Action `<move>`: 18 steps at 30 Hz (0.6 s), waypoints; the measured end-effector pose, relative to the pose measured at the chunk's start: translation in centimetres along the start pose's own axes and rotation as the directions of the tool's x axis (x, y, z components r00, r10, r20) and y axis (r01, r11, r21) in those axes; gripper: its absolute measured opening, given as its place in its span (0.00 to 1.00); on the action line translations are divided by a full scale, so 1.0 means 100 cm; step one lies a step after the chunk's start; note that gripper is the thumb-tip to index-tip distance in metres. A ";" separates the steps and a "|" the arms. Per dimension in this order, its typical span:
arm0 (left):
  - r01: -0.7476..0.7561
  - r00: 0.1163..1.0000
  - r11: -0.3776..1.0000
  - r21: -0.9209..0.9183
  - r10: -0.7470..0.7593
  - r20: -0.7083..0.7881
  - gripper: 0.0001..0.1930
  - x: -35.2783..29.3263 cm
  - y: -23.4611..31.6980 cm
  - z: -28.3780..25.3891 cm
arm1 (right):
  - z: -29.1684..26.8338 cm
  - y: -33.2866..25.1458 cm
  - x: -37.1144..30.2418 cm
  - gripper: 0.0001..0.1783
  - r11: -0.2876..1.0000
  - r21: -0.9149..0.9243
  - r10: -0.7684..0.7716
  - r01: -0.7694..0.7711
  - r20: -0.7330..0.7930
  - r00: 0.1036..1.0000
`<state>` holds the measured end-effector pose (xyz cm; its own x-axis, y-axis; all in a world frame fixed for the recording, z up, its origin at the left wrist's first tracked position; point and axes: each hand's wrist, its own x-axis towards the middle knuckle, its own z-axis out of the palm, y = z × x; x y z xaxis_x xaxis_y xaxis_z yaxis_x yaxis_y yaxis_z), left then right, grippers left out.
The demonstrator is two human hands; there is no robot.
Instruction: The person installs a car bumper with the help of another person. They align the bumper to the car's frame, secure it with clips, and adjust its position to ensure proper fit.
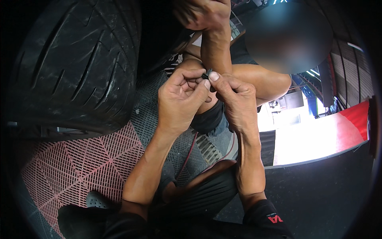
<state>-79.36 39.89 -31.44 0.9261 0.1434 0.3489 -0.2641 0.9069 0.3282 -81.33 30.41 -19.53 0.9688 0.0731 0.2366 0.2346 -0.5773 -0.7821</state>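
While pinched between fingertips of left hand (181, 101) & right hand (234, 99): small black plastic clip (207, 74), both closed on it, beside large black rubber tyre (75, 63), above pink grid floor mat (75, 167).

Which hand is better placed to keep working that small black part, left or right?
Probably the right. The right hand pinches the small black part at its thumb tip, while the left hand curls its fingers beside it, seemingly just steadying. Another person's arm reaches in right behind them, beside the tyre.
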 end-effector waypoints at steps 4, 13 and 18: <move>-0.012 1.000 0.997 0.070 0.013 -0.005 0.12 -0.004 0.003 0.005 | -0.014 0.002 0.006 0.13 0.954 0.183 0.224 -0.236 0.088 0.971; -0.207 0.978 0.927 0.312 0.204 0.043 0.14 -0.005 -0.001 0.007 | -0.024 0.003 0.007 0.14 0.839 0.403 0.301 -0.366 0.218 0.929; -0.382 0.920 0.750 0.541 0.365 0.144 0.14 -0.001 -0.002 0.000 | -0.025 0.004 0.007 0.14 0.833 0.404 0.310 -0.378 0.226 0.923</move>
<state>-79.37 39.65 -31.51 0.7169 0.4056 0.5670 -0.6971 0.4109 0.5875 -80.75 28.18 -18.25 0.9854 0.0726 -0.1542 -0.1392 -0.1795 -0.9739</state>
